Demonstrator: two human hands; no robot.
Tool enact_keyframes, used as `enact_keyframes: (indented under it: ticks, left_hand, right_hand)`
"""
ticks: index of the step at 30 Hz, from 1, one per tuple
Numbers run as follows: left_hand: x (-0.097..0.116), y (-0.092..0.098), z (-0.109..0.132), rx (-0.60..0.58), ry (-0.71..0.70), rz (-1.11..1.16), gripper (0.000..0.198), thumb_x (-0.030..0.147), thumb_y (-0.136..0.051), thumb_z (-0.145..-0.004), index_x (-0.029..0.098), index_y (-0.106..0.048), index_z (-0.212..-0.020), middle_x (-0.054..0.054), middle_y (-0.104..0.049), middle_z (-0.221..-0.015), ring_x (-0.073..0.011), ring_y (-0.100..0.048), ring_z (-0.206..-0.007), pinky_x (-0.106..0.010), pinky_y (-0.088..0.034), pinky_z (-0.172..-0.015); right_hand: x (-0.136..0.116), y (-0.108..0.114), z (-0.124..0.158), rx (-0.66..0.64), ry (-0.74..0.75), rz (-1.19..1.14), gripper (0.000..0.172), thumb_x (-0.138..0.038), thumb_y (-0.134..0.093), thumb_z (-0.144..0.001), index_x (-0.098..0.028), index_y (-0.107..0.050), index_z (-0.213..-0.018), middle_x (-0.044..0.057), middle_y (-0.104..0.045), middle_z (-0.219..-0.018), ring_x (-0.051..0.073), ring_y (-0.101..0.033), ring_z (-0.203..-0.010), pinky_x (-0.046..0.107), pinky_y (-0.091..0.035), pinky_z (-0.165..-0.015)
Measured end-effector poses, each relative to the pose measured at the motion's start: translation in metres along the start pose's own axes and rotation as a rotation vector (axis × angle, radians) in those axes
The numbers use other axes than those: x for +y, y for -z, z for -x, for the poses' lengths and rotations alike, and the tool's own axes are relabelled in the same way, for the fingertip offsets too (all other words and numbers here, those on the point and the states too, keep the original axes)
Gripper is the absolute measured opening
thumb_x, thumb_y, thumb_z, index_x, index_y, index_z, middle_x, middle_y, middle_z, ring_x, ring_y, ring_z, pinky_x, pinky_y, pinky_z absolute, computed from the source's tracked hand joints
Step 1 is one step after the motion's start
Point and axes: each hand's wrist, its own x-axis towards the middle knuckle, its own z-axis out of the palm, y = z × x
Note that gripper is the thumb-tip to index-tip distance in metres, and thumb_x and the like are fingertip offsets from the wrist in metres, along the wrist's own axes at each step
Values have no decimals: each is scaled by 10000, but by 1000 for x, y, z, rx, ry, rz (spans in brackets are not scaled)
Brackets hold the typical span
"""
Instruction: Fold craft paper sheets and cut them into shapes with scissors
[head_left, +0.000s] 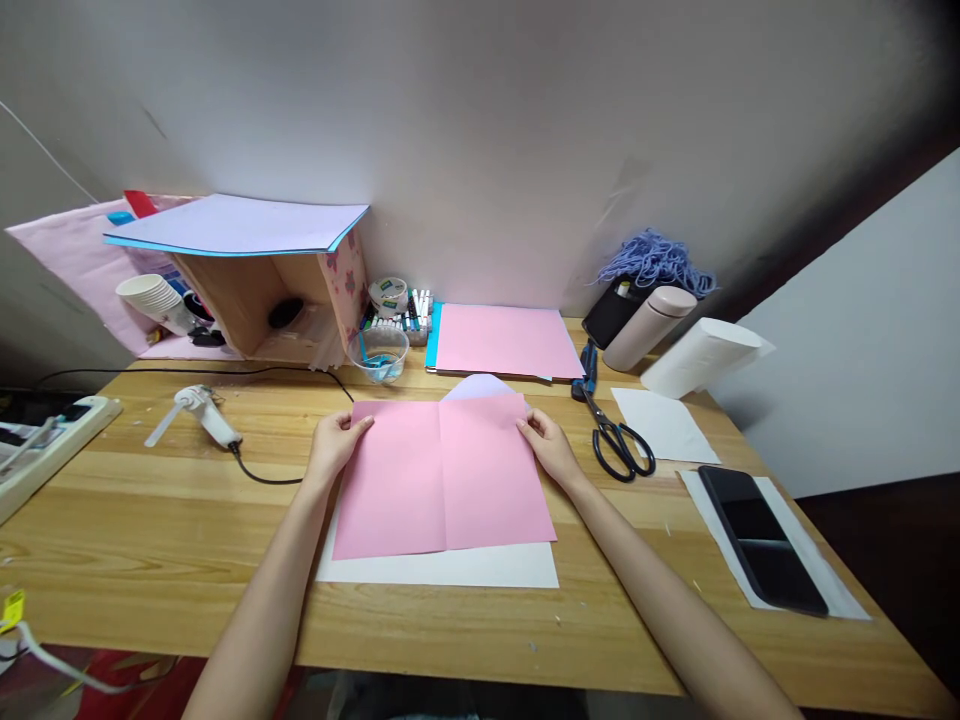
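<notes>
Mid-desk (150, 520), left hand (334, 447), right hand (551, 447) pinch pink paper (442, 485).

I am seeing the pink sheet (442, 478) showing plain and unpatterned; the white sheet (450, 568) is looking blank; the table (187, 540) is showing pale, streaky wood grain; the scissors (621, 448) and phone (761, 540) are reading black; the yarn (660, 260) is looking lavender.

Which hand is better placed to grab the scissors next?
Probably right: the right hand holds the pink paper at the corner nearest the scissors; the left hand is across the sheet.
</notes>
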Motion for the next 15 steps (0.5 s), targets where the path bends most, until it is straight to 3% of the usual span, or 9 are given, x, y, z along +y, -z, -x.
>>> enact_keyframes:
  ticks: [6, 11, 15]
  left_hand:
    - [8, -3, 2, 56, -16, 0, 399, 452, -685, -522, 116, -646, -732, -51, -687, -741, -202, -617, -726, -237, -442, -583]
    - [15, -7, 16, -43, 4, -5, 375, 456, -658, -571, 112, -642, -720, -44, -674, -685, -190, -609, -640, -244, -440, -544]
    - [16, -21, 23, -120, -14, -104, 322, 393, -609, -657, 108, -644, -801, -63, -676, -750, -207, -616, -685, -286, -470, -608]
  right_hand:
    - [-2, -3, -20, 33, 42, 13, 274, -453, -537, -754, -189, -484, -703, -9, -521, -697, 147, -494, -667, 250, -403, -650]
    - [-1, 12, 1, -9, -94, -16, 297, -483, -554, -735, -189, -514, -752, -25, -548, -610, 132, -511, -555, 226, -390, -524]
    - [-1, 26, 16, 16, -211, -51, 359, -491, -592, -697, -177, -557, -868, 11, -651, -675, 177, -598, -623, 248, -433, -540]
